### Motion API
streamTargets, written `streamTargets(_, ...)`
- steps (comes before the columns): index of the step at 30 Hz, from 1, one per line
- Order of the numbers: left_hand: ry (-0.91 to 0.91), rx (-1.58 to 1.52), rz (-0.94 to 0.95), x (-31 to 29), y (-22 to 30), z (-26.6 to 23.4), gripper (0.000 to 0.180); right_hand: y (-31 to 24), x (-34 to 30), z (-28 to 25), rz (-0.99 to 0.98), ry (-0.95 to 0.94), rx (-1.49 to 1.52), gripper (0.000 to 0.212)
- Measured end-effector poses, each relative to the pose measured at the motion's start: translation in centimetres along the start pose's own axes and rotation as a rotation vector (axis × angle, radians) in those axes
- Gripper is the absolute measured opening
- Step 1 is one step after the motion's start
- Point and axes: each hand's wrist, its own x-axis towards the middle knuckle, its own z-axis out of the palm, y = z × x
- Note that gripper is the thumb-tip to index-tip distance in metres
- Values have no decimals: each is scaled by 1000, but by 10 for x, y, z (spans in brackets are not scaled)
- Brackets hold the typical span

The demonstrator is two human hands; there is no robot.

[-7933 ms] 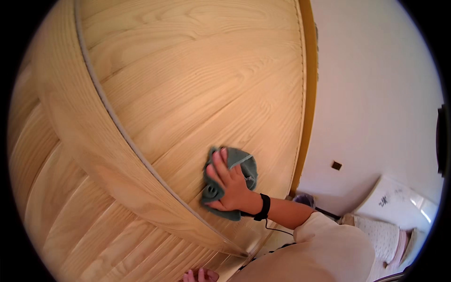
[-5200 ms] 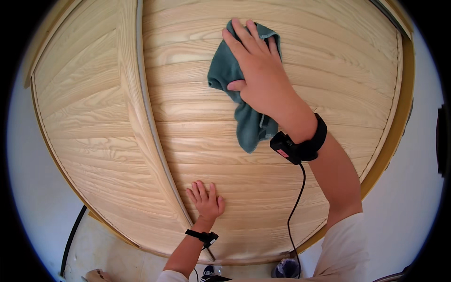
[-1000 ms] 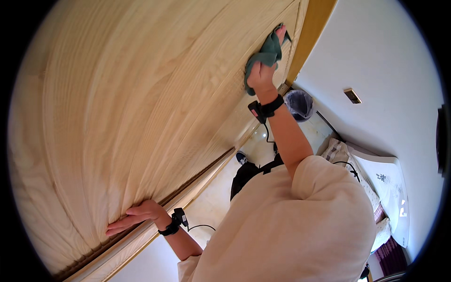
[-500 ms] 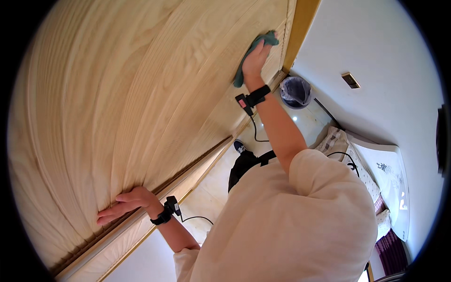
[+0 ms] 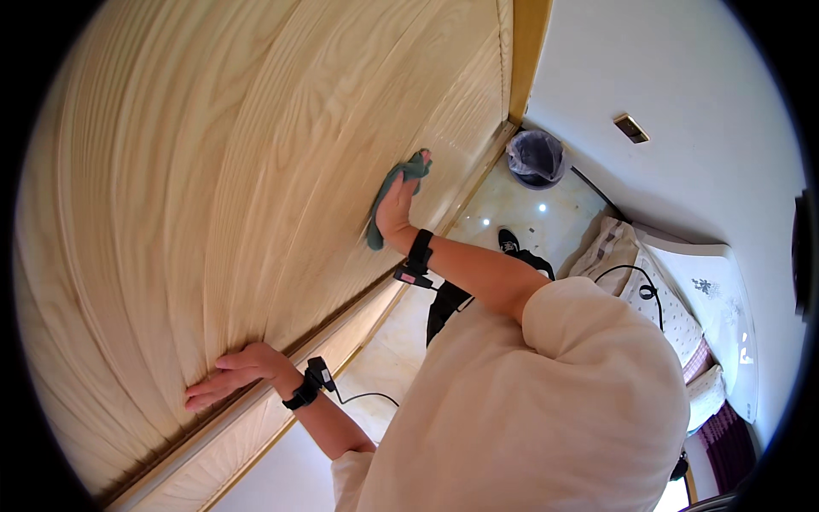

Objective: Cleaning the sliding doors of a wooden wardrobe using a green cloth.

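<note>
A large light wooden panel [image 5: 247, 196] with curving grain fills the left and upper part of the view. My right hand [image 5: 397, 210] presses a green cloth [image 5: 376, 229] against its surface, the cloth bunched under the palm and showing past the fingertips. Near the panel's lower edge my left hand [image 5: 247, 370] rests on the wood with fingers stretched out, holding nothing. Each wrist wears a black strap with a small cabled device.
A lined waste bin [image 5: 536, 160] stands on the pale tiled floor [image 5: 512, 194] by the wall's corner. A bed with a white headboard [image 5: 701, 294] is at the right. On the white wall sits a switch plate [image 5: 631, 128]. Below the panel runs a metal rail [image 5: 183, 444].
My right hand has slid the cloth down and left across the panel, away from the wooden frame. My left hand stays on nearly the same spot. A shoe on the floor has shifted right.
</note>
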Motion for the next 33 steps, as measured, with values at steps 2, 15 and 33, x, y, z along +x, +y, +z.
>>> streamTargets(2,0,-8,8,0,-2,0,67,8,16,1,-8,21,-22,61)
streamTargets(15,15,-99,-5,-1,-1,6,68,34,297,-48,698,195,133,86)
streamTargets(33,-31,8,10,-8,-14,-7,68,145,-34,-24,1077,103,148,91)
